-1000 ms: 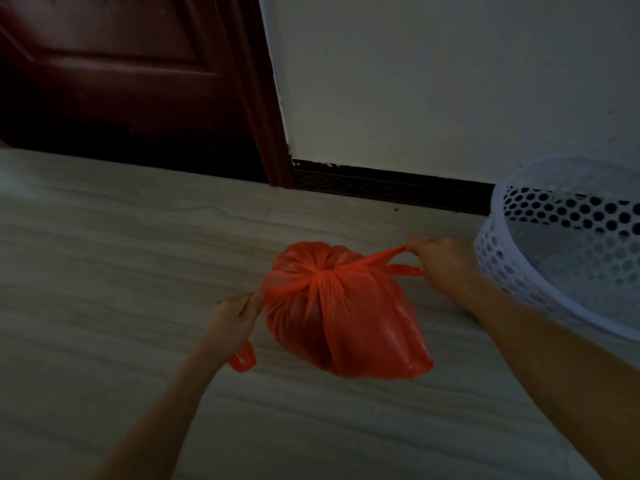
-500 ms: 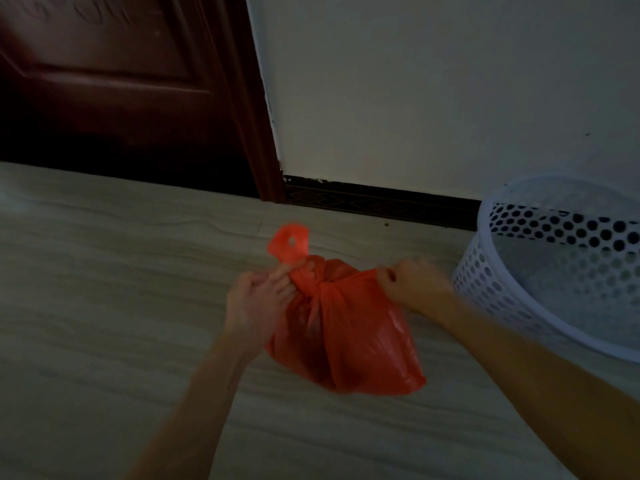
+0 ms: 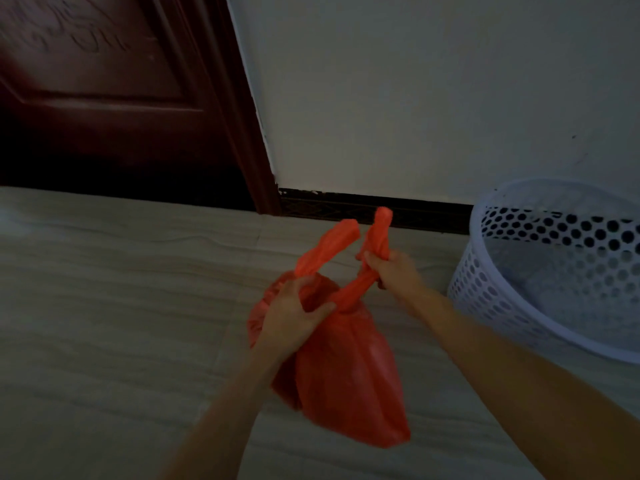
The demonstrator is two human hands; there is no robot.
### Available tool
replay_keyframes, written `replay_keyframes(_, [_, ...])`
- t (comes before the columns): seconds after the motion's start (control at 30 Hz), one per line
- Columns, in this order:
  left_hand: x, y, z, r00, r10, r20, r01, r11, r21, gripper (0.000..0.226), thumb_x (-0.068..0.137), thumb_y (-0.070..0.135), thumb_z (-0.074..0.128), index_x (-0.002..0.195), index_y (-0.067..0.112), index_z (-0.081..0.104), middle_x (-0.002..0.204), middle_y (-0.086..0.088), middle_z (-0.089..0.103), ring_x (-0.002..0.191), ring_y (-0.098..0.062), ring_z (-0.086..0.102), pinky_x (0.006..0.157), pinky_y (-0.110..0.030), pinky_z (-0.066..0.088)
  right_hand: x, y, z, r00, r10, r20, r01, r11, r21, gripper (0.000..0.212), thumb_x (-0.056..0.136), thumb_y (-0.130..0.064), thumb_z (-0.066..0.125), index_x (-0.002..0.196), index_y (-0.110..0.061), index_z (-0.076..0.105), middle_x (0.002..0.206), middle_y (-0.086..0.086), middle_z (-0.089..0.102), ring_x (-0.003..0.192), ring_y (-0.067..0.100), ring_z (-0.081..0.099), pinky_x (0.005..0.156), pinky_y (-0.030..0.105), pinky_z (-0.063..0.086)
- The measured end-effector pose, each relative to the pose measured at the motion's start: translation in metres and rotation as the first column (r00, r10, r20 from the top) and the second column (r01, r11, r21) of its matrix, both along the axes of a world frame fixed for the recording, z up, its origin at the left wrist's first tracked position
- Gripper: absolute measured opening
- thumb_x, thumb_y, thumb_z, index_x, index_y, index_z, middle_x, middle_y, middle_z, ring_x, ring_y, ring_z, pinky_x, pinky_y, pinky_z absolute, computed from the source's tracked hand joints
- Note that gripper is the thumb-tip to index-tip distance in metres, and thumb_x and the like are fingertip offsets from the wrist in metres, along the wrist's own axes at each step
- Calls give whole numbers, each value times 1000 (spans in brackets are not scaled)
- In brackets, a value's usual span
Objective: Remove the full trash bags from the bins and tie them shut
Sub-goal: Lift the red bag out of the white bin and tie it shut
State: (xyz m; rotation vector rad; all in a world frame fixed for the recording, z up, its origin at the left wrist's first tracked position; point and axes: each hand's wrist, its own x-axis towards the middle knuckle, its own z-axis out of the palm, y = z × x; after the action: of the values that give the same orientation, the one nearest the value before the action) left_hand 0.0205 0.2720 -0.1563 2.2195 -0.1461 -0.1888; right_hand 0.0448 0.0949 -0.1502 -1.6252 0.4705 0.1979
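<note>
Fingers of the left hand [image 3: 294,315]: curled round one twisted handle strip [image 3: 327,249] of the orange-red plastic trash bag [image 3: 346,368], pinching it low, just above the gathered neck; the strip's free end stands up past the knuckles.
Fingers of the right hand [image 3: 389,268]: closed on the other twisted strip [image 3: 379,233], held higher and to the right, so this strip runs taut down to the neck.
Bag position: out of the bin, hanging or resting low over the pale streaked floor [image 3: 104,306] between the two forearms; whether its bottom touches the floor cannot be told.
Knot: the neck looks cinched where the strips meet, likely a first tie; a second crossing seems to be the step in hand.
Bin: white perforated plastic basket [image 3: 519,306] just right of the right forearm, with no bag in it.
Surroundings: dark wooden door [image 3: 104,98], pale wall [image 3: 415,81] and dark skirting [image 3: 346,206] behind.
Risk, slipping: thin twisted plastic could slide through either pinch if pulled unevenly, loosening the tie.
Risk, tearing: a hard tug on the taut right strip could stretch or rip it at the neck.
Risk, spill: if the neck reopens, the bag's weight could let its contents drop out.
</note>
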Motion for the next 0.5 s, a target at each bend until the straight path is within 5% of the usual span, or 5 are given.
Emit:
replay_keyframes(0.17, [-3,-19,-8,994,-89,-63,107,910,400,70,59,67,67,110,20,57,112,-1,58,104,-22,57,90,-32,44,-1,-14,24,998,4,64,-25,944,329,20,91,-5,45,74,-7,55,54,-1,67,46,8,59,40,15,44])
replay_keyframes(0.27, [-3,-31,-12,989,-148,-2,128,846,518,50,82,53,53,101,7,58,107,-13,61,100,-34,60,82,-40,45,2,-14,33,996,3,90,-46,878,476,17,90,-5,48,77,-11,58,61,-5,69,55,5,64,48,17,51])
replay_keyframes(0.4, [1,-20,-16,965,-229,-125,256,923,288,34,94,29,44,100,2,65,109,-19,66,105,-30,61,90,-36,42,0,-24,26,995,98,32,-100,839,534,21,89,-34,47,102,-21,57,96,-8,65,57,8,58,53,21,39])
replay_keyframes(0.5, [5,-7,-12,969,-197,-152,221,962,160,31,93,28,47,108,8,65,113,-13,66,109,-24,60,94,-25,39,-5,-15,8,967,240,-85,-212,945,250,33,94,-35,41,125,-24,44,119,-4,55,62,9,53,45,17,37])
